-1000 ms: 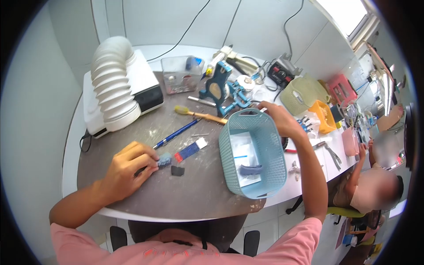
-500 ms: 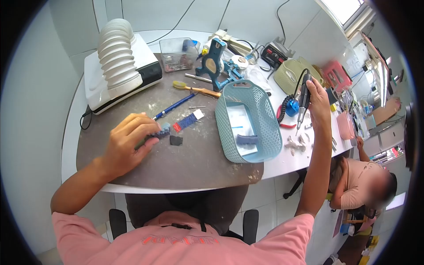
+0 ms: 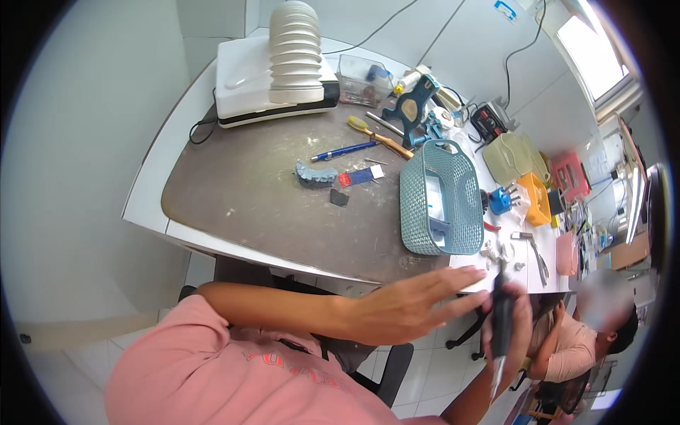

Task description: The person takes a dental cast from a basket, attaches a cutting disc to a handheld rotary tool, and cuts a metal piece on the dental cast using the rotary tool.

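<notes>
My right hand is closed round a black handpiece, its metal tip pointing down, past the front edge of the table. My left hand reaches across beside it with fingers stretched out, holding nothing. On the brown mat a grey-blue dental model lies next to a blue and red strip and a small dark square. Above them lie a blue pen and a yellow-bristled brush. A light blue basket stands at the mat's right side.
A white machine with a ribbed hose stands at the back left. Behind the basket are a blue articulator, a green basket and an orange tray. Pliers lie at the right; a co-worker sits beyond.
My left hand has let go of the dental model and crossed to the right. My right hand, after taking up the handpiece, has come down and nearer to me. The view has turned right.
</notes>
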A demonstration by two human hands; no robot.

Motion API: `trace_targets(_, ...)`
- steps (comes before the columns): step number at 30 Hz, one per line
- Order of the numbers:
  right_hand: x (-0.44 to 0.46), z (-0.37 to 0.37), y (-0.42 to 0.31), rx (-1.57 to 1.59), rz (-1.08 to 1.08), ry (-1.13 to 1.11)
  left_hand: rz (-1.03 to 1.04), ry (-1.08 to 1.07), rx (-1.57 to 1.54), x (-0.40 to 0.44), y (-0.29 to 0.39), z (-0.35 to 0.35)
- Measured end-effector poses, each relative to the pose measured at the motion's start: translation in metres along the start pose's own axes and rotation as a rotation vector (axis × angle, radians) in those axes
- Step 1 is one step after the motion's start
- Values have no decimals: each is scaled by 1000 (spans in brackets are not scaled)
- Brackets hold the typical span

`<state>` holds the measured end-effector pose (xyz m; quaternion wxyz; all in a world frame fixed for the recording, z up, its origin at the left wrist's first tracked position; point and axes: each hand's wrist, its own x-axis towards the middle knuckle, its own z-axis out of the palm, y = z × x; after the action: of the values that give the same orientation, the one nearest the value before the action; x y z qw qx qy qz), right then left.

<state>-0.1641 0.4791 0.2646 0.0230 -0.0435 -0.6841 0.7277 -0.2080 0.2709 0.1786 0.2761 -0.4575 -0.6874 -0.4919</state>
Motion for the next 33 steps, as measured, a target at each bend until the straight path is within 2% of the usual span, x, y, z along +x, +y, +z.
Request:
trace_targets(4, -35, 2, 17, -10, 158, -29, 124, -23, 19, 7, 3, 34)
trace_targets(6, -41, -2, 22, -18, 195, 1, 187, -12, -155, 7, 5, 47)
trace_targets(7, -43, -3, 23, -16, 197, 1, 156, -19, -180, 7, 7, 50)
trace_targets(8, -44, -4, 23, 156, 235, 29, 153, -20, -180, 6, 11, 53)
trace_targets(9, -45, -6, 24, 329, 272, 57, 52, -28, -251, 8, 18, 52)
trace_targets(10, -46, -9, 25, 330, 275, 54, -51, -34, -321, 9, 22, 51)
trace_targets(13, -45, -21, 21, 53, 33, -104, -198, -97, -478, 7, 28, 50)
trace_targets(14, -43, -24, 18, 53, 36, -111, -277, -110, -565, 7, 31, 49)
trace_targets(15, -40, -22, 11, -372, -175, -41, -281, -104, -562, 6, 34, 47)
trace_targets(17, -36, -12, 7, -678, -356, 34, -483, -125, -801, 2, 41, 44)
trace_targets(18, -34, -4, 4, -829, -441, 94, -485, -123, -803, 2, 38, 40)
trace_targets(20, -22, 16, 9, -479, -593, 13, -584, -406, -1034, 6, 28, 29)
trace_targets(21, -21, 10, 14, -297, -486, -78, -538, -357, -1093, 2, 26, 29)
trace_targets(22, -15, 6, 20, -297, -482, -77, -541, -357, -1096, -1, 22, 27)
trace_targets(24, -3, 4, 27, 81, -329, -507, -589, -571, -1706, -4, 15, 19)
trace_targets(25, -2, 7, 28, 90, -273, -543, -661, -546, -1787, -5, 18, 8)
trace_targets(26, 3, 11, 28, 31, -319, -637, -653, -557, -1796, -7, 17, 5)
trace_targets(28, 8, 19, 24, -73, -361, -674, -511, -419, -1700, -12, 12, 2)
trace_targets(29, 9, 22, 22, -76, -363, -662, -393, -432, -1533, -21, 1, 7)
trace_targets(31, 7, 31, 17, -353, -366, -460, -476, -213, -1138, -31, 0, 12)
trace_targets(32, 2, 46, 14, -384, -220, -252, -538, 25, -999, -34, 7, 20)
trace_targets(33, 5, 55, 14, -458, -222, -228, -540, 22, -1006, -35, 9, 25)
